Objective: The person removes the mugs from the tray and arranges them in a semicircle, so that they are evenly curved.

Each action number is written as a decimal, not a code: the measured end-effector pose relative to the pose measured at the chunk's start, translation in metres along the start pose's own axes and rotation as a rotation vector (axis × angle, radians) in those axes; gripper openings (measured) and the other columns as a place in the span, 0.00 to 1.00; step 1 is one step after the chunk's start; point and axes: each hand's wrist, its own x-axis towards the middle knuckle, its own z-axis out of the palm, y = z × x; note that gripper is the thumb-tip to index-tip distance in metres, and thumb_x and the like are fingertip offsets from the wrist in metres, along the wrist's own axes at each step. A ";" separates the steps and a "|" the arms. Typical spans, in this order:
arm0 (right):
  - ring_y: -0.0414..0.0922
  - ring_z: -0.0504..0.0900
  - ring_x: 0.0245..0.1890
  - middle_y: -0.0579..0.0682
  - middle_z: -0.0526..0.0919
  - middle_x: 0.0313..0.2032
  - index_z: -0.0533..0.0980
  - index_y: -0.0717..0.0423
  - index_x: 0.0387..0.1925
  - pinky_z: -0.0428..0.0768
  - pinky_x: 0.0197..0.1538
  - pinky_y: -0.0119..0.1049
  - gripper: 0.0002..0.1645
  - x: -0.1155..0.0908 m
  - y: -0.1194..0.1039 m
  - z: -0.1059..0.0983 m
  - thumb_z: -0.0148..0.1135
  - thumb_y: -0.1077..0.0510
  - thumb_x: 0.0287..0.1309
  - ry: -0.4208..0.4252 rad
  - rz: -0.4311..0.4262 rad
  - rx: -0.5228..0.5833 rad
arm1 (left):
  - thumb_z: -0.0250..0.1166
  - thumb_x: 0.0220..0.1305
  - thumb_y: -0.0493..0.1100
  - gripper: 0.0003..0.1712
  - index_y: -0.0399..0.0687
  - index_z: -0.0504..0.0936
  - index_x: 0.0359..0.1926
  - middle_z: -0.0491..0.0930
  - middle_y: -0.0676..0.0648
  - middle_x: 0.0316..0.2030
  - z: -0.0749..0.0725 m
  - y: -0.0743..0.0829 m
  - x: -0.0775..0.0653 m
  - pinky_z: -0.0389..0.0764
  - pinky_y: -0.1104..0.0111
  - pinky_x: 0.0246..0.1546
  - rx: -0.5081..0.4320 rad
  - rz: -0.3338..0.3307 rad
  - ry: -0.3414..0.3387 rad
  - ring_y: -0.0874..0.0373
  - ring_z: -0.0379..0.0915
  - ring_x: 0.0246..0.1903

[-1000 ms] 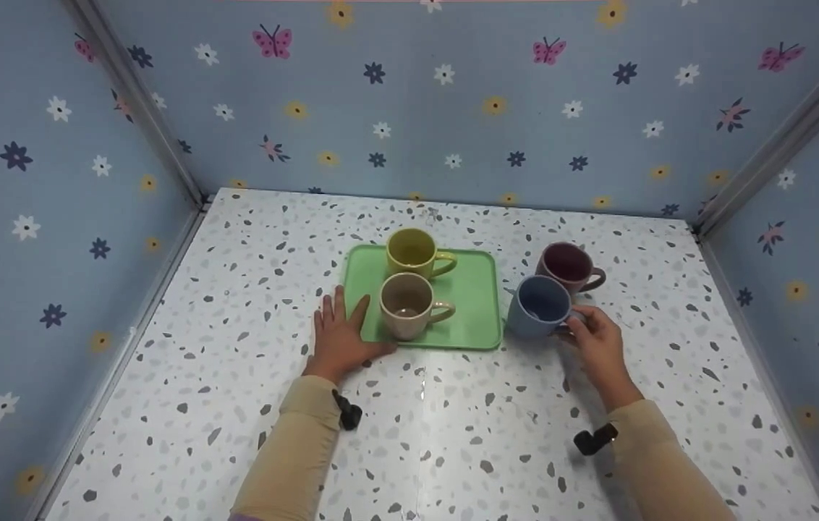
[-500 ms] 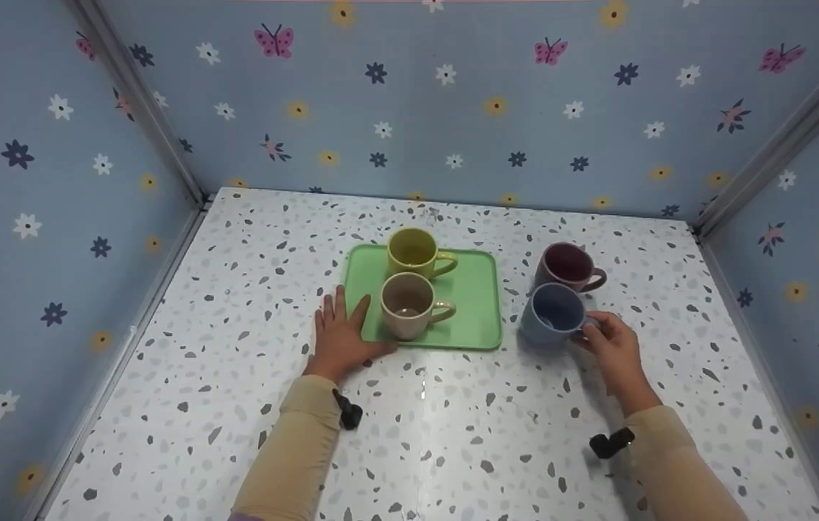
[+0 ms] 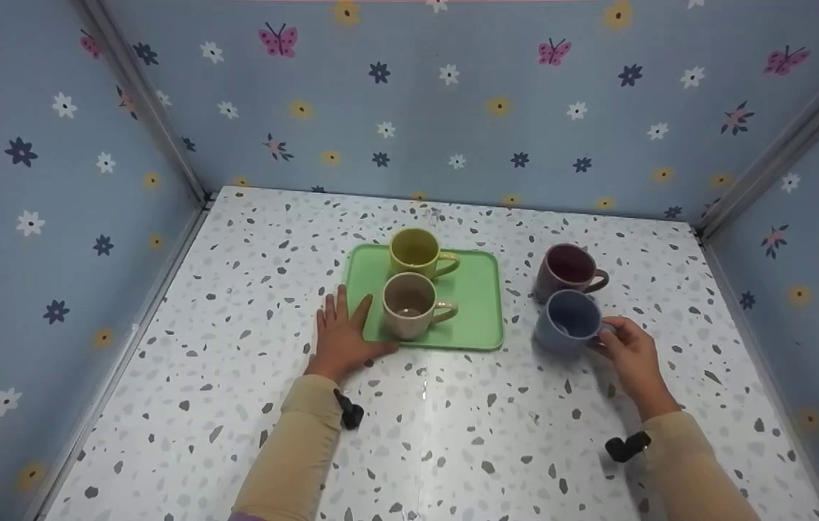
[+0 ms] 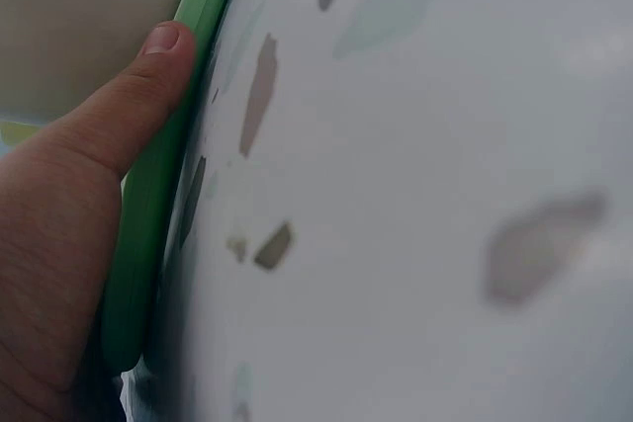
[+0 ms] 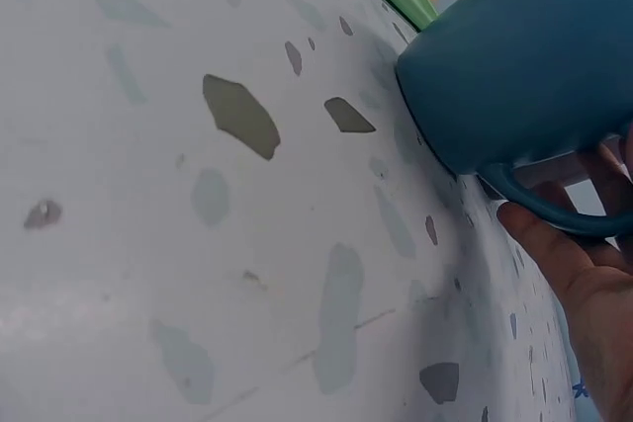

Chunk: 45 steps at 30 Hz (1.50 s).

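Observation:
My right hand (image 3: 634, 358) holds a blue mug (image 3: 567, 325) by its handle, right of the tray. In the right wrist view, fingers curl round the handle of the blue mug (image 5: 524, 61), which stands close over the table. My left hand (image 3: 343, 340) lies with spread, straight fingers at the near left corner of a green tray (image 3: 478, 297). Its thumb (image 4: 148, 96) rests along the tray's edge in the left wrist view. On the tray stand a beige mug (image 3: 406, 318) and, behind it, a yellow mug (image 3: 409, 268), both handles pointing right.
A maroon mug (image 3: 550, 278) stands just behind the blue one, partly overlapped by it. The speckled white table (image 3: 453, 434) is bordered by flower-patterned panels (image 3: 446, 108) at the back and both sides.
My right hand has moved the blue mug rightward and nearer to me, away from the tray's right edge. The left hand, the tray and the other mugs have stayed put.

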 end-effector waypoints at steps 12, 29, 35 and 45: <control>0.40 0.85 0.48 0.47 0.82 0.46 0.72 0.67 0.55 0.82 0.55 0.40 0.14 0.004 -0.002 -0.012 0.56 0.63 0.73 -0.014 0.007 -0.087 | 0.66 0.45 0.83 0.68 0.58 0.52 0.81 0.26 0.35 0.79 0.000 -0.002 0.000 0.27 0.42 0.74 0.028 -0.003 -0.006 0.35 0.20 0.77; 0.38 0.82 0.50 0.46 0.80 0.49 0.71 0.64 0.57 0.82 0.56 0.36 0.14 0.008 -0.005 -0.033 0.53 0.63 0.74 -0.003 0.067 -0.017 | 0.66 0.45 0.82 0.68 0.58 0.54 0.80 0.27 0.36 0.79 -0.001 0.000 -0.001 0.27 0.42 0.74 0.013 0.007 0.005 0.35 0.20 0.77; 0.40 0.82 0.51 0.47 0.79 0.50 0.72 0.63 0.56 0.83 0.53 0.32 0.13 0.008 -0.004 -0.037 0.53 0.63 0.74 0.015 0.034 0.024 | 0.66 0.44 0.82 0.68 0.57 0.53 0.80 0.27 0.35 0.79 0.001 -0.002 0.001 0.27 0.42 0.74 0.024 0.009 -0.001 0.35 0.20 0.77; 0.39 0.81 0.50 0.47 0.80 0.49 0.70 0.67 0.58 0.83 0.53 0.32 0.14 0.013 -0.004 -0.045 0.50 0.67 0.75 0.054 0.066 0.042 | 0.65 0.43 0.84 0.69 0.59 0.53 0.80 0.26 0.36 0.79 0.003 -0.002 0.002 0.27 0.42 0.74 0.025 0.001 -0.001 0.34 0.20 0.77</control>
